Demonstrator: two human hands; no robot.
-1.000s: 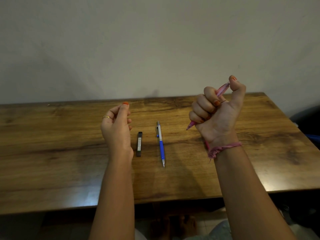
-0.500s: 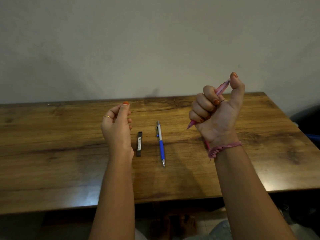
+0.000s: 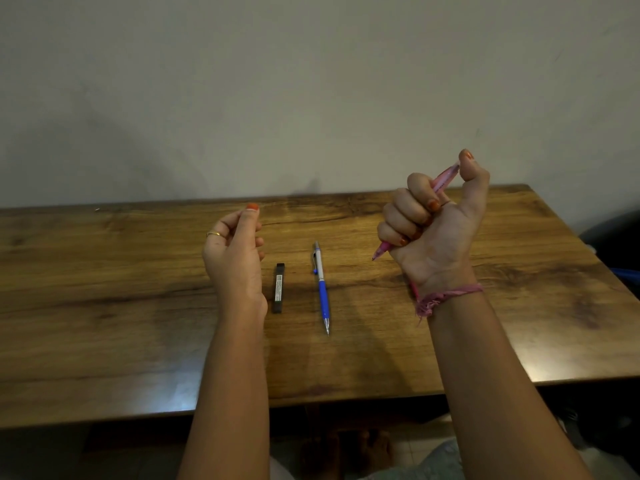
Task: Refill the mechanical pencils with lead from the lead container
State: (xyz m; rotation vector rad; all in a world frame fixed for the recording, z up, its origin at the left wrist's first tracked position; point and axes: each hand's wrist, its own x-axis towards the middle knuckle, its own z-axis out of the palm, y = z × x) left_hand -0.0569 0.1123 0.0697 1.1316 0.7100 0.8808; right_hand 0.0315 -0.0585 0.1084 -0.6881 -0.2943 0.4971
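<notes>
Home: wooden desk (image 3: 138, 306), plain wall (image 3: 311, 81)

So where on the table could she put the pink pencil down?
Bare table lies left of the left hand, and right of the right hand toward the far corner. It is tighter in the middle, where the lead case and blue pencil lie side by side.

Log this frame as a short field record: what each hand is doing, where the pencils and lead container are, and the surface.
right hand: raised above the table, fingers curled round the pink pencil, thumb on its top end, tip pointing down-left
left hand: raised, fingers loosely curled; nothing visibly held
blue pencil: lying flat on the table, tip toward the person
lead container: dark, lying flat just left of the blue pencil, apart from it
surface: wooden table
</notes>
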